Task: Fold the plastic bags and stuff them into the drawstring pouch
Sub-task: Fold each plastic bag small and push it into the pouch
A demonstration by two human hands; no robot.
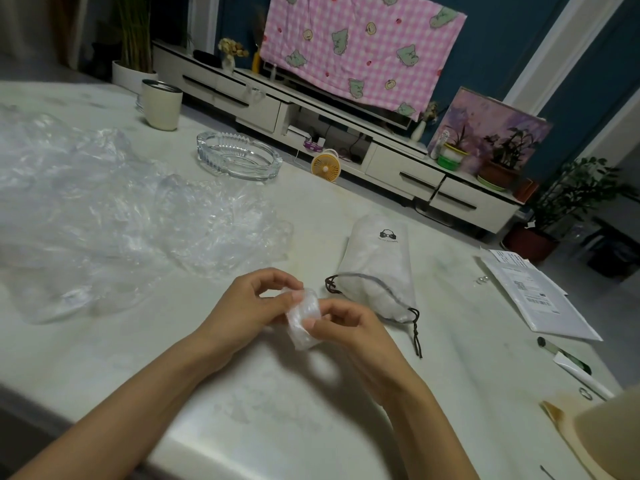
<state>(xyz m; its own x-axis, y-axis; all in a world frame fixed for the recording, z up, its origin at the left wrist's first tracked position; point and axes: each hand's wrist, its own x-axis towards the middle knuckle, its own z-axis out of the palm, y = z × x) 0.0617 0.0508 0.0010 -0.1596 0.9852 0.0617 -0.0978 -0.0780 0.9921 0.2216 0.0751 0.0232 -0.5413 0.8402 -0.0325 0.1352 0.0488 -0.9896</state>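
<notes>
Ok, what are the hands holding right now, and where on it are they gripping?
A small folded plastic bag, held by both hands: the left hand pinches its upper end, and the right hand pinches it around the middle.

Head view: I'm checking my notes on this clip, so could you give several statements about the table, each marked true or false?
1. The left hand and the right hand both pinch a small folded plastic bag. True.
2. The drawstring pouch lies on the table, to the right of the hands. True.
3. The glass ashtray sits on the pile of loose bags. False: it stands on the table beyond them.
4. The cup lies tipped over. False: it stands upright.
</notes>
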